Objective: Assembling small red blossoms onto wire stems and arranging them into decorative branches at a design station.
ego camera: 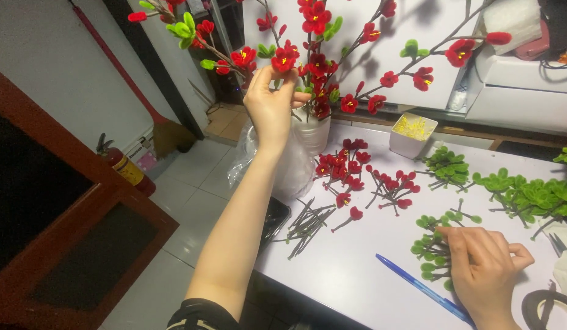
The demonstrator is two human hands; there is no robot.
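My left hand point(272, 101) is raised and pinches a branch of an artificial plant with red flowers point(315, 61) that stands in a white vase point(314, 131) at the table's far edge. My right hand point(485, 269) rests on the white table point(350, 269), fingers closed over a small pile of green leaf pieces point(428, 247). Loose red flowers on wire stems point(356, 174) lie in the middle of the table. A bundle of dark wire stems point(305, 226) lies near the table's left edge.
A white box of yellow bits point(413, 133) sits behind the flowers. More green leaf clusters point(527, 195) lie at the right. A blue pen point(421, 287) and a tape roll point(549, 305) lie near me. A red fire extinguisher point(127, 168) and a broom point(164, 131) stand on the tiled floor.
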